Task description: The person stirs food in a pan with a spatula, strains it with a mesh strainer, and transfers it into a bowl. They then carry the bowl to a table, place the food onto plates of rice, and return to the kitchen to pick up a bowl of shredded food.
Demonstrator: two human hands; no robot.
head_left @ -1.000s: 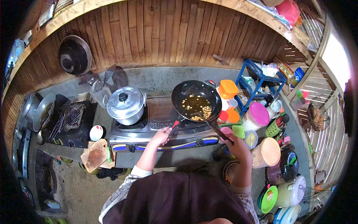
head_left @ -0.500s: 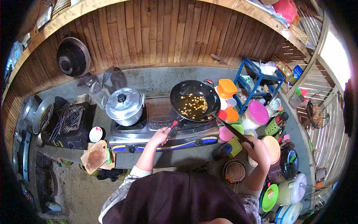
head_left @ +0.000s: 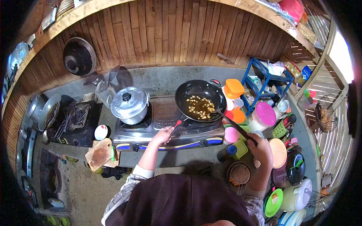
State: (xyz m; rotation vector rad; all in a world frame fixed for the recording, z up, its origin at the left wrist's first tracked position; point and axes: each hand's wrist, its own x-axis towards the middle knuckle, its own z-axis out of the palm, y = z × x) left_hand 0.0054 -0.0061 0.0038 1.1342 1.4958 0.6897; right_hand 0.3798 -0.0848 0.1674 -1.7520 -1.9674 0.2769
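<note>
A black wok (head_left: 187, 90) stands on the right side of the gas stove (head_left: 166, 121), with many small golden-brown pieces (head_left: 201, 106) lying in dark oil at its bottom. My left hand (head_left: 163, 136) is closed around the wok's red and black handle (head_left: 175, 126). In my right hand (head_left: 261, 151) is the long dark handle of a spatula (head_left: 238, 129). The spatula's end reaches over the wok's right rim and touches or nears the pieces. On the left burner sits a lidded aluminium pot (head_left: 130, 104).
Plastic containers, among them an orange box (head_left: 234, 89) and a pink-lidded tub (head_left: 265, 114), crowd the counter right of the wok. A blue rack (head_left: 268, 81) stands behind them. To the left are a cutting board (head_left: 101, 155), a white bowl (head_left: 100, 132) and a second stove (head_left: 75, 130).
The whole view has shifted slightly, so everything sits a little further right. The pieces in the wok lie somewhat differently. Both hands keep their holds.
</note>
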